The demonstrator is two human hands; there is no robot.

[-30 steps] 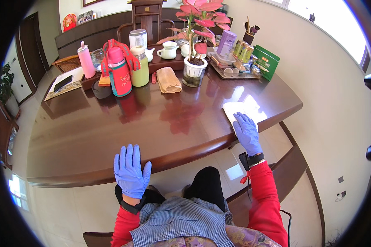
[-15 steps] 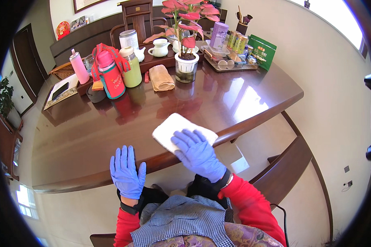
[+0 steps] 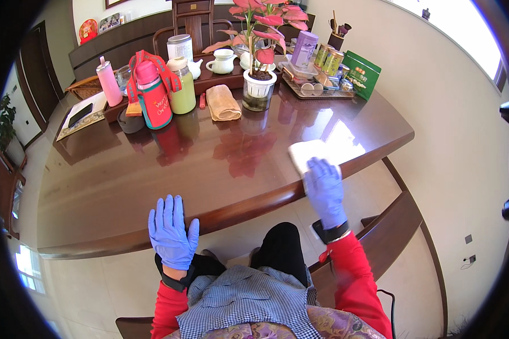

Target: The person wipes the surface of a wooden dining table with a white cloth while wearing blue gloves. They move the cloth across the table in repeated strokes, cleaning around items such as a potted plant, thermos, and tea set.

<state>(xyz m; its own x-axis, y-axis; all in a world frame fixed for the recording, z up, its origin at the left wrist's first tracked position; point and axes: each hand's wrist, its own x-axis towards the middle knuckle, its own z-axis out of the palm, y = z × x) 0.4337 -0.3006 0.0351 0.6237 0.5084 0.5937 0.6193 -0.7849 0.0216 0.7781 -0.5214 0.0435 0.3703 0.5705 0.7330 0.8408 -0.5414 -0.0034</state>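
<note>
My right hand (image 3: 326, 191), in a blue-violet glove, presses a folded white cloth (image 3: 303, 153) against the glossy dark wooden table (image 3: 119, 189), close to its front edge on the right. The fingers lie over the cloth's near side and cover part of it. Toward the left, my gloved left hand (image 3: 173, 236) rests flat at the table's front edge with its fingers spread, holding nothing. A folded tan towel (image 3: 223, 104) lies farther back, beside a potted plant with pink leaves (image 3: 258, 90).
At the back left stand a pink bottle (image 3: 108, 85), a red-sleeved bottle (image 3: 155, 104) and a green-filled jar (image 3: 182, 93). A phone (image 3: 81, 115) lies on a mat. A loaded tray (image 3: 316, 95) and green package (image 3: 363, 75) stand back right. A wooden bench (image 3: 391, 234) is beside me.
My right hand has slid the white cloth to the right and slightly away along the table. The left hand stays at the edge. The view has shifted a little.
</note>
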